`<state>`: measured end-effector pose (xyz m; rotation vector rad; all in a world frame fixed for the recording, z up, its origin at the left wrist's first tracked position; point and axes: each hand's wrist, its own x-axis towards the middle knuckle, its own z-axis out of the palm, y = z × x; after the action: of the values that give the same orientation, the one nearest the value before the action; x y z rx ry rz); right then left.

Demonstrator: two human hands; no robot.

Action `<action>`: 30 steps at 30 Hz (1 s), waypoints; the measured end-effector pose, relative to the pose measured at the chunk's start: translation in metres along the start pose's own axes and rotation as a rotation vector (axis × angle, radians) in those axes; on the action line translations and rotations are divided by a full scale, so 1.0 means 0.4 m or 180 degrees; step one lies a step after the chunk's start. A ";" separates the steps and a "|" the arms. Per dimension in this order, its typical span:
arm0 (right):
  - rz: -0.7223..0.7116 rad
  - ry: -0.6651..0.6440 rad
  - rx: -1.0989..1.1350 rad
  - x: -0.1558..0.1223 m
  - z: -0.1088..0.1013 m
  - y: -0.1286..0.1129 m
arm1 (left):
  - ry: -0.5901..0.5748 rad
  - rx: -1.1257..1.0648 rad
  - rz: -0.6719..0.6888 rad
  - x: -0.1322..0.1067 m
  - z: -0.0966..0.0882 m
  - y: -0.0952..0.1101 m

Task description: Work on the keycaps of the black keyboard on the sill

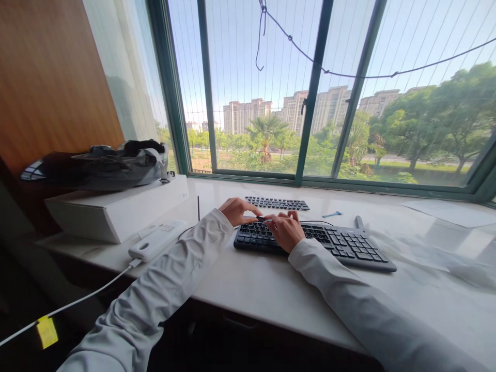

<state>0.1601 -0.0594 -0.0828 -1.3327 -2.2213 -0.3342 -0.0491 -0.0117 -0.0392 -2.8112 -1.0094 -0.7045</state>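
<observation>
Both my hands meet over the left half of a black keyboard (349, 245) lying on the white window ledge (256, 284). My left hand (237, 209) reaches in from the left, its fingers pinched together on a small dark piece (263, 219) just above the keys. My right hand (285, 231) is curled, knuckles up, and its fingertips close on the same piece from the right. I cannot make out what the piece is. Both arms wear white sleeves.
A second flat dark key panel (277, 203) lies behind the keyboard, with a small blue tool (332, 214) and a grey stick (359, 222) to its right. At left are a white box (116, 212) bearing a black bag (96, 165) and a white device (157, 240) with a cable. Paper (449, 212) lies at right.
</observation>
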 end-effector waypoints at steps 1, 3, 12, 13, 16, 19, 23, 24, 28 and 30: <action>-0.0024 -0.0017 -0.0005 0.001 0.002 -0.004 | -0.0073 -0.0071 0.0000 0.000 -0.002 -0.004; -0.0071 -0.0076 0.0008 0.001 0.007 -0.011 | -0.0228 -0.0243 0.0041 0.000 -0.007 -0.016; -0.0352 -0.0272 0.0148 -0.011 0.019 -0.040 | -0.1270 -0.1097 -0.0160 -0.010 -0.017 -0.100; -0.0404 -0.0297 0.0165 -0.012 0.019 -0.043 | -0.1297 -0.1112 -0.0195 -0.011 -0.015 -0.105; -0.0521 -0.0336 0.0192 -0.014 0.022 -0.046 | -0.1269 -0.1123 -0.0238 -0.013 -0.005 -0.112; -0.0558 -0.0317 0.0239 -0.015 0.030 -0.044 | -0.1173 -0.1098 -0.0258 -0.013 0.001 -0.115; -0.0579 -0.0289 0.0267 -0.016 0.034 -0.040 | -0.1176 -0.1037 -0.0209 -0.014 0.000 -0.118; -0.0588 -0.0292 0.0259 -0.016 0.033 -0.040 | -0.1164 -0.1033 -0.0200 -0.014 -0.001 -0.119; -0.0640 -0.0337 0.0204 -0.015 0.027 -0.043 | -0.1102 -0.1031 -0.0176 -0.015 -0.002 -0.120; -0.0679 -0.0352 0.0184 -0.016 0.025 -0.046 | -0.1088 -0.0977 -0.0150 -0.015 -0.001 -0.119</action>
<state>0.1435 -0.0684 -0.0936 -1.1107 -2.4534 -0.2760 -0.0829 0.0219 -0.0454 -3.2672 -1.1006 -0.4194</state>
